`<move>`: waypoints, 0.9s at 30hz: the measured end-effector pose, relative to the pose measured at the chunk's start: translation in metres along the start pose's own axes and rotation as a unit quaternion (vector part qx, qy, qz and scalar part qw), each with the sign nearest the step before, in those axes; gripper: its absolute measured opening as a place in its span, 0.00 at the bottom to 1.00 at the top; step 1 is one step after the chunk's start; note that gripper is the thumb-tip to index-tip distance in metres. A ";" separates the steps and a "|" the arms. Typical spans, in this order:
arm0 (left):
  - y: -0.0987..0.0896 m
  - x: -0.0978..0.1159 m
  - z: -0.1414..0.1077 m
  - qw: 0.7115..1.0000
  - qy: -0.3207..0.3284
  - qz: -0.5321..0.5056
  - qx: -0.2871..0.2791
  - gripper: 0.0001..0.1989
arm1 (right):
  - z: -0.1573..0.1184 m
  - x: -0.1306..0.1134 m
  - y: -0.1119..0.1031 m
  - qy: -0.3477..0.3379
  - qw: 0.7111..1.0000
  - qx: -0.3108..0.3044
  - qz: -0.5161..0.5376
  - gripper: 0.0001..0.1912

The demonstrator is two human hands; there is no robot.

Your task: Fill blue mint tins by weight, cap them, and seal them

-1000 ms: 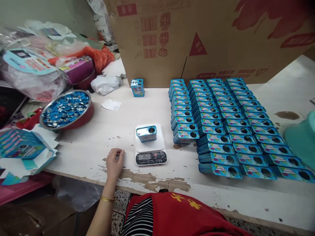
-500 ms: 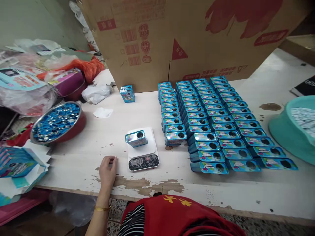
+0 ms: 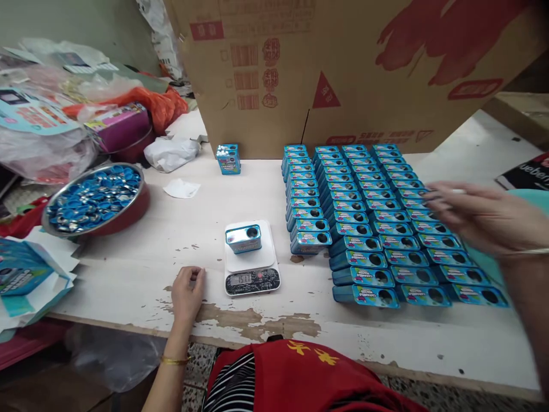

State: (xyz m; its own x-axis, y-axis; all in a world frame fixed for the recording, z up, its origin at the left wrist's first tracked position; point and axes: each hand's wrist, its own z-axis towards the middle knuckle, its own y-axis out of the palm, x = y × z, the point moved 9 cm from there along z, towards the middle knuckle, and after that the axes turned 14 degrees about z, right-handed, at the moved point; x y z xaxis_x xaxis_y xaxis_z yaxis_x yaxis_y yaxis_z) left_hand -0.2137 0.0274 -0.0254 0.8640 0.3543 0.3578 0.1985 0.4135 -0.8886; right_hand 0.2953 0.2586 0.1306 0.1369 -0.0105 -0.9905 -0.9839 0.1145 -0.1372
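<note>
My left hand point(image 3: 187, 293) rests on the table with fingers curled, left of a white scale point(image 3: 252, 262); whatever its fingers may hold is hidden. On the scale lies a blue tin point(image 3: 243, 238) with a round opening in its top. My right hand point(image 3: 476, 214), smeared by motion, hangs over the right-hand rows of blue tins point(image 3: 412, 260), its fingers pointing left. Something small and white seems to be at its fingers, too blurred to name. Behind it a turquoise basin point(image 3: 532, 199) is partly hidden.
A big cardboard box point(image 3: 274, 74) stands behind the tins. One tin with white pieces point(image 3: 229, 160) is near it. At the left are a metal bowl of blue-and-silver pieces point(image 3: 96, 200), a paper-lined box point(image 3: 26, 274), plastic bags and a white cloth point(image 3: 171, 153).
My right hand has come into view from the right, over the tins and in front of the basin. My left hand keeps its place. The camera view has shifted slightly.
</note>
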 end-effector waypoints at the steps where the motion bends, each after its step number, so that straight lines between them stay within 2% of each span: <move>1: 0.000 0.000 0.000 1.000 0.000 0.000 0.001 0.09 | -0.007 0.007 0.037 0.056 0.994 -0.069 0.062 0.06; 2: 0.000 -0.001 0.000 1.000 0.000 -0.001 0.001 0.09 | -0.018 0.007 0.078 0.087 0.982 -0.146 0.082 0.03; 3: 0.000 -0.001 -0.001 1.000 0.000 -0.002 0.002 0.09 | -0.031 0.003 0.118 0.087 0.969 -0.216 0.078 0.06; 5: 0.000 -0.002 -0.002 1.000 0.001 -0.005 0.001 0.09 | -0.061 -0.009 0.190 0.054 0.941 -0.334 0.012 0.08; 6: 0.000 -0.002 -0.002 1.000 0.002 -0.006 -0.001 0.09 | -0.074 -0.014 0.218 0.025 0.927 -0.374 -0.027 0.07; 8: 0.000 -0.002 -0.003 1.000 0.005 -0.007 -0.006 0.10 | -0.095 -0.021 0.261 -0.035 0.896 -0.429 -0.106 0.07; 10: 0.000 -0.002 -0.004 1.000 0.004 -0.008 -0.007 0.10 | -0.107 -0.021 0.286 -0.089 0.866 -0.460 -0.177 0.08; 12: -0.001 -0.002 -0.004 1.000 0.001 -0.008 -0.005 0.10 | -0.112 -0.016 0.300 -0.132 0.839 -0.472 -0.237 0.09; 16: 0.001 -0.003 -0.004 1.000 -0.001 -0.012 -0.005 0.10 | -0.110 -0.003 0.312 -0.175 0.806 -0.472 -0.313 0.10; 19: 0.001 -0.002 -0.004 1.000 0.001 -0.015 -0.004 0.10 | -0.110 -0.001 0.316 -0.185 0.801 -0.470 -0.322 0.10; 21: 0.001 -0.002 -0.005 1.000 0.003 -0.015 -0.004 0.09 | -0.108 -0.005 0.314 -0.181 0.817 -0.461 -0.295 0.08; 23: 0.000 -0.002 -0.005 1.000 0.003 -0.016 -0.004 0.09 | -0.102 -0.006 0.309 -0.135 0.849 -0.456 -0.230 0.05; 25: 0.000 -0.003 -0.006 1.000 0.001 -0.017 -0.003 0.09 | -0.095 0.003 0.302 -0.018 0.879 -0.460 -0.123 0.05; 27: 0.001 -0.003 -0.006 1.000 0.001 -0.018 -0.003 0.09 | -0.091 0.018 0.291 0.118 0.887 -0.447 0.003 0.05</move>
State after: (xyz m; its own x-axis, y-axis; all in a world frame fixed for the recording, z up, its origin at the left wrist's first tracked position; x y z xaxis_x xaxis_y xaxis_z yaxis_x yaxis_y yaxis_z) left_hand -0.2134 0.0213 -0.0291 0.8567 0.3381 0.3895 0.2323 0.4213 -0.8767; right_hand 0.0009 0.2014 0.0722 0.2065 -0.2319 -0.9506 -0.6969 -0.7168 0.0235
